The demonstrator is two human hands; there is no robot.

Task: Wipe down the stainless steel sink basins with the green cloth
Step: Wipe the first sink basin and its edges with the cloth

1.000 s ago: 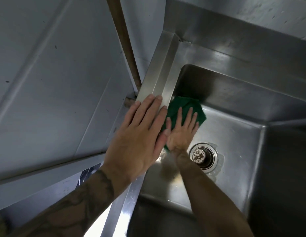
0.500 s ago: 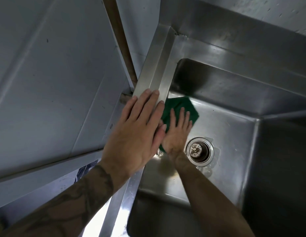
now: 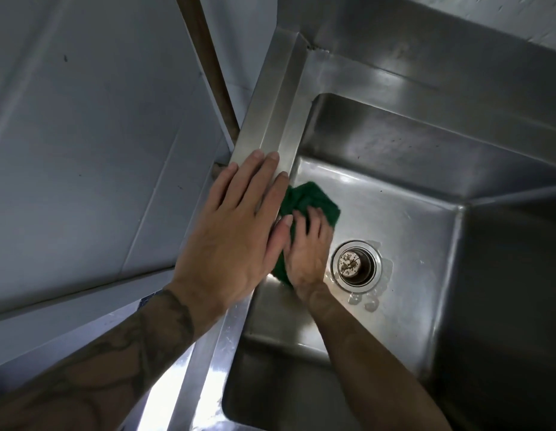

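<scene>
in the basin (image 3: 410, 219), on its floor close to the left wall: cloth (image 3: 318, 199), green, bunched, up and to the left of the drain (image 3: 352, 264) in the view, near it but not touching. pressed down under the right hand (image 3: 307, 255), palm down, fingers (image 3: 314, 219) close together and slightly bent over the fabric; no pinch to be made out, edges blurred. green showing past the fingertips and again beside the wrist.

on the rim (image 3: 270, 126) left of the basin: left hand (image 3: 230, 234), laid flat, fingers straight and side by side, thumb along the inner edge, its tip just beside the right hand, hiding the cloth's left part. tattooed forearm (image 3: 121, 353) behind it.

around the drain: small puddles (image 3: 368, 301) on wet, shiny steel. beyond the far wall: sloped backsplash (image 3: 426, 57). left of the rim: pale panel (image 3: 83, 135) and a brown strip (image 3: 208, 57) running up between panel and sink. at right: basin side in deep shadow.
</scene>
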